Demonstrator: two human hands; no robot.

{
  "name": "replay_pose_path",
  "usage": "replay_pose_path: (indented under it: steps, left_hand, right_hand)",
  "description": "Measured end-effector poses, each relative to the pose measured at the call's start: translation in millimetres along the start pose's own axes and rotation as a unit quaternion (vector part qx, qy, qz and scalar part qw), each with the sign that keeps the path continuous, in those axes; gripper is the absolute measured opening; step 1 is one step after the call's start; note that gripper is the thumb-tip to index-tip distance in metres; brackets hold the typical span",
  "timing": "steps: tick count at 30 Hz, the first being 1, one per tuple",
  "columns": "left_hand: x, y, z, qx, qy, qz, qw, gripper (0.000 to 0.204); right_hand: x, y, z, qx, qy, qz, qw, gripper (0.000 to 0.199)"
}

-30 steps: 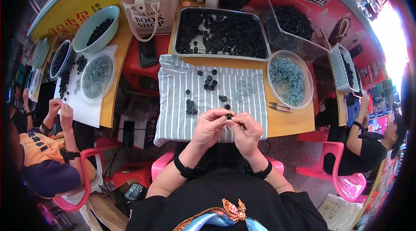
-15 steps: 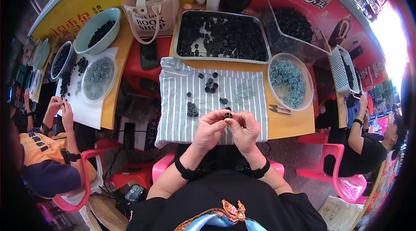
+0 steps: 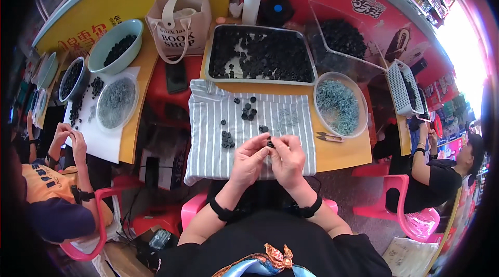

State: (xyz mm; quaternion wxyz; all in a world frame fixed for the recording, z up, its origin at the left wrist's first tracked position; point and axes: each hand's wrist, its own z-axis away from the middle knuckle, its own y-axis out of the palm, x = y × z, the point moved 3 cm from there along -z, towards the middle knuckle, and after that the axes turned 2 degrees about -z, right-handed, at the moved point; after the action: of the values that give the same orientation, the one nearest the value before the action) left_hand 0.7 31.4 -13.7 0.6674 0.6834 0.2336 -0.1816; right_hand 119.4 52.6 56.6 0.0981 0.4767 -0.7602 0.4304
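Observation:
My left hand (image 3: 247, 161) and my right hand (image 3: 288, 157) meet over the near part of a grey-and-white striped cloth (image 3: 205, 126). Between their fingertips is a small round black part (image 3: 270, 144), mostly covered by the fingers. Both hands are closed in a pinch on it. Left of my hands, a cluster of similar black parts (image 3: 227, 140) lies on the cloth. Farther up sits a looser group of black parts (image 3: 249, 113), and another black part (image 3: 263, 129) rests just beyond my fingers. Small pale, see-through pieces (image 3: 289, 119) are scattered to the right.
A metal tray (image 3: 260, 80) of black parts stands beyond the cloth. To the right are a round tub (image 3: 363, 121) of blue-grey pieces, thread snips (image 3: 330, 137) and a clear bin (image 3: 358, 64). A tote bag (image 3: 182, 33) stands back left. Co-workers sit on both sides.
The table has shifted slightly down and left in the picture as the view tilted. My fingers have turned a little around the black part, and the right hand now covers more of it.

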Motion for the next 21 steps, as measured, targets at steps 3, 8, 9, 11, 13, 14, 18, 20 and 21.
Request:
replay_pose_path:
  steps: [3,8,9,11,13,14,18,20,21]
  left_hand:
    - [-5,12,0,0.039,-0.032,0.026,0.998,0.046]
    - [-2,7,1,0.031,-0.055,-0.013,0.998,0.041]
    - [0,5,-2,0.039,-0.056,-0.013,0.998,0.041]
    - [0,-3,2,0.069,-0.065,-0.008,0.995,0.035]
    - [-1,3,4,0.047,-0.071,-0.014,0.996,0.03]
    - [1,2,2,0.06,-0.072,-0.007,0.996,0.029]
    - [-2,2,-2,0.072,-0.075,0.004,0.995,0.023]
    - [1,5,-1,0.074,-0.074,0.012,0.994,0.023]
    - [2,5,-2,0.073,-0.078,0.016,0.994,0.022]
  right_hand:
    - [8,-14,-11,0.0,-0.071,0.05,0.996,0.026]
    - [-31,-40,-34,0.105,0.125,-0.126,0.979,0.018]
    - [-39,-57,-66,0.067,0.047,-0.07,0.994,0.015]
    - [-49,-89,-144,-0.017,-0.017,-0.066,0.998,0.016]
    - [-77,-114,-201,-0.075,0.122,-0.107,0.984,0.034]
    - [-87,-122,-216,-0.126,0.157,-0.102,0.974,0.036]
    - [-88,-71,-183,-0.01,0.069,-0.107,0.992,0.015]
    - [-70,-23,-137,0.185,0.045,-0.123,0.974,0.015]
    - [-63,1,-114,0.203,0.02,-0.14,0.969,0.017]
